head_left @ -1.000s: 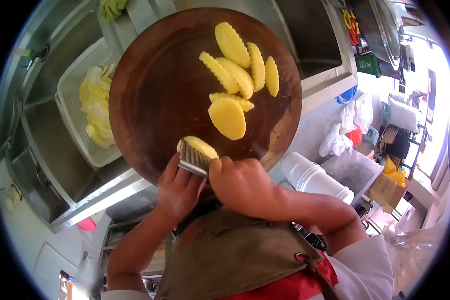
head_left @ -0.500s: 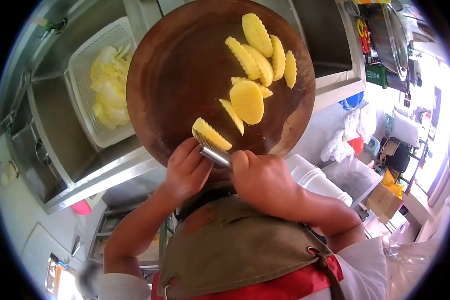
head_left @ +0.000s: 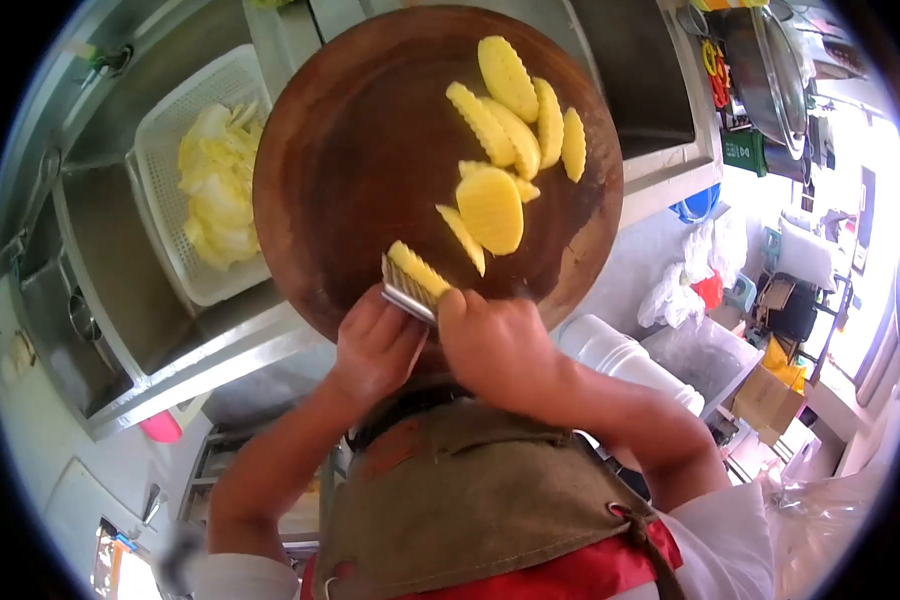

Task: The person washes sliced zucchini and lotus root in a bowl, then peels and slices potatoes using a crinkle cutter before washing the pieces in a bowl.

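My right hand (head_left: 500,345) is closed round the handle end of a crinkle cutter (head_left: 408,295) with a metal spine and a ridged blade. Just beyond the blade, touching or very near it, lies a yellow potato slice (head_left: 417,266) with a wavy face. My left hand (head_left: 378,338) is closed, its fingers bent at the near side of the blade; whatever they grip is hidden. Both hands are over the near edge of a round brown wooden chopping board (head_left: 360,160). Several crinkle-cut potato pieces (head_left: 491,210) lie on its right half, some overlapping.
Left of the board, a white perforated basket (head_left: 160,165) of pale yellow leafy pieces (head_left: 215,190) sits in a metal sink (head_left: 120,260). White buckets (head_left: 620,360) stand at the lower right. A dark metal basin (head_left: 635,80) lies beyond the board's right side.
My right hand and the cutter have moved slightly left, and the blade is turned more steeply. My left hand stays almost in place. The potato pieces shift only slightly in view.
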`<action>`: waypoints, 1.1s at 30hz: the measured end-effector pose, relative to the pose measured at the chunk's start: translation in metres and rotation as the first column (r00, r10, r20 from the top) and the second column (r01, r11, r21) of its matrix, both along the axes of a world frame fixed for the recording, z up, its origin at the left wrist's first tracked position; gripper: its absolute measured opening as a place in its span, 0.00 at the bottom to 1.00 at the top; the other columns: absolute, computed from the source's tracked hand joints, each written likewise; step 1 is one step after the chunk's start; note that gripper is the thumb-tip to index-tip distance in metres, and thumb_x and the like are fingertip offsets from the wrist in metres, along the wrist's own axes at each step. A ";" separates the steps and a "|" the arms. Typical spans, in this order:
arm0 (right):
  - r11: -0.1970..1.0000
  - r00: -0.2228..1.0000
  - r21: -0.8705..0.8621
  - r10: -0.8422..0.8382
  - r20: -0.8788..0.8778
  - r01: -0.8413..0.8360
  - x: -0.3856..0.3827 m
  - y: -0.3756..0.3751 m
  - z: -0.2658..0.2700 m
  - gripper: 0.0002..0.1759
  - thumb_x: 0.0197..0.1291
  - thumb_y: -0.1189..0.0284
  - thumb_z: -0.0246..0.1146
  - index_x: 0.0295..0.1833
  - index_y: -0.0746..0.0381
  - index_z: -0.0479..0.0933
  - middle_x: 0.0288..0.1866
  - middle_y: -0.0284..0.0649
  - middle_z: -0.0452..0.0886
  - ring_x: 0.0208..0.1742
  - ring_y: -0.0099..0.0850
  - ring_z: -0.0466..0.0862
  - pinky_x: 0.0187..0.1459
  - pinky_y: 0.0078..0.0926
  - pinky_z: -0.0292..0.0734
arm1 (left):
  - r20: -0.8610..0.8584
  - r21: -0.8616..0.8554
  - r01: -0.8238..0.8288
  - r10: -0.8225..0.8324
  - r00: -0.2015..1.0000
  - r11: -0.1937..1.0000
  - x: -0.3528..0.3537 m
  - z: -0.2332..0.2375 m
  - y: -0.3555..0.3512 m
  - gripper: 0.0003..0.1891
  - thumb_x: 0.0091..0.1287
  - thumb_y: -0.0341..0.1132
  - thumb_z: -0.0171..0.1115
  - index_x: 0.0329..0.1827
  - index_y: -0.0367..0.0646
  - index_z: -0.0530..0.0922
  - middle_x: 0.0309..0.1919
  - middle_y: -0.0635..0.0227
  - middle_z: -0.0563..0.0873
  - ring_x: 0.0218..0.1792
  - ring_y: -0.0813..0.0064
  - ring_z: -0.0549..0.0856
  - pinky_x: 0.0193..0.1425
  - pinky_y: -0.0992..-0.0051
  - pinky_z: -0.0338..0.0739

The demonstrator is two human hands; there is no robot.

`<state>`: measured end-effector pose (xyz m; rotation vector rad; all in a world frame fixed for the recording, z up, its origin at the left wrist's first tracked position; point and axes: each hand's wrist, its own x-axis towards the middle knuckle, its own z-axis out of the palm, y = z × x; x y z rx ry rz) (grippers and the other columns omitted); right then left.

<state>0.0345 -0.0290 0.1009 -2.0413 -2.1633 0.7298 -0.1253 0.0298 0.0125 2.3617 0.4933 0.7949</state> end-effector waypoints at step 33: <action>0.965 0.998 -0.261 0.004 0.068 0.014 -0.015 -0.002 0.028 0.05 0.57 0.74 0.55 0.36 0.64 0.69 0.27 0.47 0.80 0.23 0.41 0.84 0.21 0.39 0.78 | 0.024 -0.052 -0.064 0.066 0.998 0.997 -0.012 -0.003 -0.009 0.11 0.45 0.26 0.65 0.34 0.37 0.81 0.36 0.61 0.81 0.40 0.58 0.82 0.41 0.64 0.80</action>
